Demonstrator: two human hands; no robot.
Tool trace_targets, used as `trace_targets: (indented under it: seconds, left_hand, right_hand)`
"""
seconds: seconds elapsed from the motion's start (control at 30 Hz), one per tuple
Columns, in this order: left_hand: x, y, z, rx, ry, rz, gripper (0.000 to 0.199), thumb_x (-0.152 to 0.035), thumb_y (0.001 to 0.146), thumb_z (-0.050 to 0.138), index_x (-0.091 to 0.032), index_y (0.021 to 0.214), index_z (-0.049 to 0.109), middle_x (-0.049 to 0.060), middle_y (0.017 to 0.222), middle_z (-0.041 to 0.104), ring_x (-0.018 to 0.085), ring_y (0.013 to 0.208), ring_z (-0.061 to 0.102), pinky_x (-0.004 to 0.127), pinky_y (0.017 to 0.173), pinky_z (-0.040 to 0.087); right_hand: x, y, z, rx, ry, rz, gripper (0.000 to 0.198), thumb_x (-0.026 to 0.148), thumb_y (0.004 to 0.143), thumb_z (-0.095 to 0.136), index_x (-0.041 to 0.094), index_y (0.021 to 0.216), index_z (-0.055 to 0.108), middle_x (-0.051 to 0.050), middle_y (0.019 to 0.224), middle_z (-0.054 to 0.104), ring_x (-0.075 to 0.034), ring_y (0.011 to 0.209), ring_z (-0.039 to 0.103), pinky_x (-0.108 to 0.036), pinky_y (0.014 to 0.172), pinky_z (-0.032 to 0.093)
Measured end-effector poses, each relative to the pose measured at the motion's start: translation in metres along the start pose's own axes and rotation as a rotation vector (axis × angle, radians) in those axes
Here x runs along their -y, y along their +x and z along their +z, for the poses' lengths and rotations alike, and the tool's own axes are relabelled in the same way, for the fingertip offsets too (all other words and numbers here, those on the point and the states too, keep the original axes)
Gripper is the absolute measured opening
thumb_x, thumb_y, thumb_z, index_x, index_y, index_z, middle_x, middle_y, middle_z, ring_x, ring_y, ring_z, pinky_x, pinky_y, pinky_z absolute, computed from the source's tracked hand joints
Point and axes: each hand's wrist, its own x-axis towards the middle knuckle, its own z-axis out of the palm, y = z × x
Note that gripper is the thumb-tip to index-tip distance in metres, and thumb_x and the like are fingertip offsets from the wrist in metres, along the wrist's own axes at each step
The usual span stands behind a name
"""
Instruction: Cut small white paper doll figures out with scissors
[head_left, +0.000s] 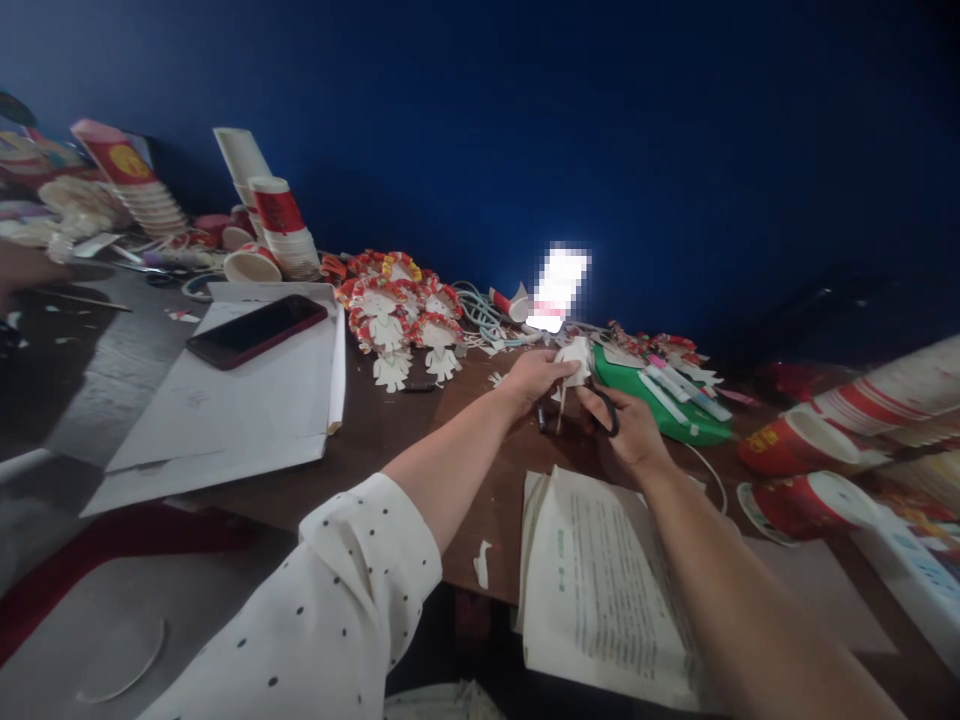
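My left hand pinches a small piece of white paper above the brown table. Close beside it, my right hand is closed round the black-handled scissors. The scissors' blades are mostly hidden behind my fingers and the paper. A narrow strip hangs just below the paper. Beyond my right hand lies a green case with several pens on it. Paper dolls with red frilled edges are heaped left of my hands.
A phone rests on white sheets at left. Stacked paper cups stand at the back left and right. A printed booklet lies in front of me. A bright screen stands near the blue wall.
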Motion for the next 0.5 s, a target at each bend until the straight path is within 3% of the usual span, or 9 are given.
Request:
trace_targets:
  seconds: [0.27,0.5]
  left_hand:
    - [0.001,0.0012,-0.0029,0.028,-0.014,0.002,0.015,-0.016,0.083,0.071,-0.012,0.072,0.061,-0.004,0.051,0.051,0.006,0.045,0.041,0.023,0.053,0.031]
    - [0.0042,0.0073,-0.0075,0.047,0.005,0.011,0.014,-0.017,0.082,0.073,-0.012,0.074,0.063,-0.003,0.055,0.054,0.007,0.05,0.046,0.022,0.055,0.036]
  right_hand:
    - [-0.0035,0.0013,-0.0002,-0.006,0.042,0.01,0.056,0.072,0.066,0.079,0.019,0.058,0.062,0.001,0.053,0.055,-0.012,0.05,0.047,-0.027,0.051,0.036]
    - [-0.0088,0.0036,-0.0002,0.0,0.101,0.031,0.054,0.068,0.064,0.083,0.019,0.059,0.062,0.001,0.056,0.057,-0.011,0.048,0.048,-0.026,0.048,0.036]
